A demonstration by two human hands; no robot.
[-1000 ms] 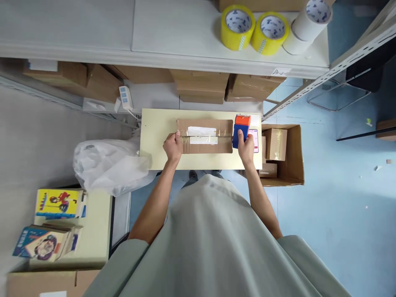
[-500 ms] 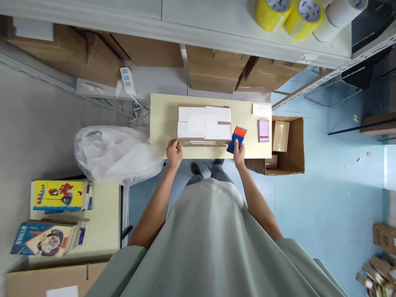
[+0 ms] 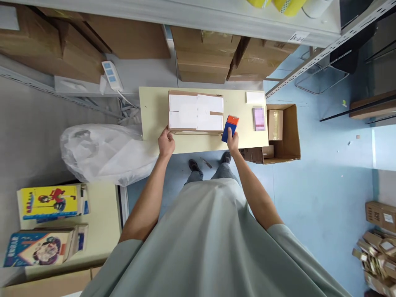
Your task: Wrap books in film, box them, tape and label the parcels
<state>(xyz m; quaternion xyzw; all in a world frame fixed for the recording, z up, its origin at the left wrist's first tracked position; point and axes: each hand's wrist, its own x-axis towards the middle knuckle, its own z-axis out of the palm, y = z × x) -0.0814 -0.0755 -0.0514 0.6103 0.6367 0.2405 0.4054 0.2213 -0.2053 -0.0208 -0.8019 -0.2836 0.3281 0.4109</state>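
A flat cardboard box (image 3: 195, 112) lies on a small pale-yellow table (image 3: 154, 115), its upward face covered with white labels. My left hand (image 3: 166, 142) grips the box's near left corner, fingers curled on the edge. My right hand (image 3: 232, 141) is closed round a blue and orange tape dispenser (image 3: 229, 128), held at the box's near right corner. A phone (image 3: 259, 118) and a white slip (image 3: 255, 97) lie on the table's right end.
An open carton (image 3: 289, 130) with small boxes stands on the blue floor right of the table. A white plastic bag (image 3: 102, 152) bulges at the left. Books (image 3: 49, 202) lie on a low table at the lower left. Shelving with cardboard boxes (image 3: 204, 53) runs behind.
The box has been turned over: a second ago its taped brown face was up, now the white-labelled face is. Both hands came back to the near edge; the dispenser left the box's right end.
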